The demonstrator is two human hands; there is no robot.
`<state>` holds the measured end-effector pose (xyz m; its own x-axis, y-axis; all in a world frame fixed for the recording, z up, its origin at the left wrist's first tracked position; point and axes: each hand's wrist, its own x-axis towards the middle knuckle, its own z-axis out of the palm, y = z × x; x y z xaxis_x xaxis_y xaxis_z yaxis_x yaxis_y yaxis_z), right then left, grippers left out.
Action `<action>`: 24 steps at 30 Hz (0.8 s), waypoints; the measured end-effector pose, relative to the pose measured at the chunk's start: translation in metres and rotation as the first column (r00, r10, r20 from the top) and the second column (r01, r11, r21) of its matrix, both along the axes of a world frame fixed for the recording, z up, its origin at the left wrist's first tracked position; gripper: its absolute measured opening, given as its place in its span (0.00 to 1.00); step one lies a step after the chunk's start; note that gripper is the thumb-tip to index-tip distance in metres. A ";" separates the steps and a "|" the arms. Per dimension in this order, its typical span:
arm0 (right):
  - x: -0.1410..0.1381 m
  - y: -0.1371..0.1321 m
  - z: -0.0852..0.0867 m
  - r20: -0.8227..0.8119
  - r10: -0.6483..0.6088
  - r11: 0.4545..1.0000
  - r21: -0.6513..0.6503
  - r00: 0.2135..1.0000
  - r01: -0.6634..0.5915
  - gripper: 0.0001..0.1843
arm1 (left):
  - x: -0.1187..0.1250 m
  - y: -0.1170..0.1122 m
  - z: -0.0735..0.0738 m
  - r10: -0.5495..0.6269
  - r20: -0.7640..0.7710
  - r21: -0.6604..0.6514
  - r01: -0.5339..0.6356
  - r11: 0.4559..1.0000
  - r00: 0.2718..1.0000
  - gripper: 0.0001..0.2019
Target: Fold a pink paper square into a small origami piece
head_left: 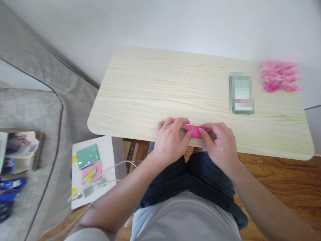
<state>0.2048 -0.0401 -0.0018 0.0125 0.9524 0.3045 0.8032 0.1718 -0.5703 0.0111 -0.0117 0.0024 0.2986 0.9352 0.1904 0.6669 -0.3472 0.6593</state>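
Note:
A small folded piece of bright pink paper (194,131) is held at the front edge of the pale wooden table (155,87). My left hand (173,138) pinches its left end between thumb and fingers. At the right end, my right hand (218,142) grips it with the thumb on top and the fingers behind. At the table's far right lies a cluster of pointed pink folded-paper pieces (278,75), one of them a deeper pink.
A blurred-out phone (242,93) lies right of centre on the table. Down to the left, a white box (105,150) carries a green packet (87,156), pink paper (86,175) and white cables. A grey sofa (45,134) with several items stands at far left.

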 end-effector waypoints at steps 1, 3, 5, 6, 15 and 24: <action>-0.001 0.001 -0.001 0.016 0.006 1.000 0.002 1.000 -0.006 0.05 | 0.001 0.001 0.000 0.007 -0.010 0.003 -0.007 1.000 1.000 0.11; -0.002 0.002 -0.003 0.052 0.016 1.000 0.006 0.999 -0.016 0.05 | 0.002 0.002 0.000 0.017 -0.034 0.006 -0.016 1.000 0.999 0.11; -0.003 0.003 -0.005 0.086 0.020 1.000 0.015 0.996 -0.021 0.06 | 0.003 0.002 -0.001 0.019 -0.060 0.012 -0.018 1.000 0.998 0.10; -0.004 0.003 -0.006 0.099 0.019 1.000 0.022 0.995 -0.021 0.06 | 0.003 0.003 -0.001 0.017 -0.073 0.017 -0.016 1.000 0.997 0.10; -0.002 0.007 -0.005 0.170 0.047 0.999 0.001 0.984 -0.047 0.08 | 0.002 0.003 -0.002 0.018 -0.185 0.051 -0.008 0.999 0.983 0.12; -0.003 0.006 -0.008 0.185 0.041 0.999 0.005 0.982 -0.043 0.07 | 0.002 0.000 0.000 0.016 -0.228 0.059 -0.003 0.998 0.974 0.11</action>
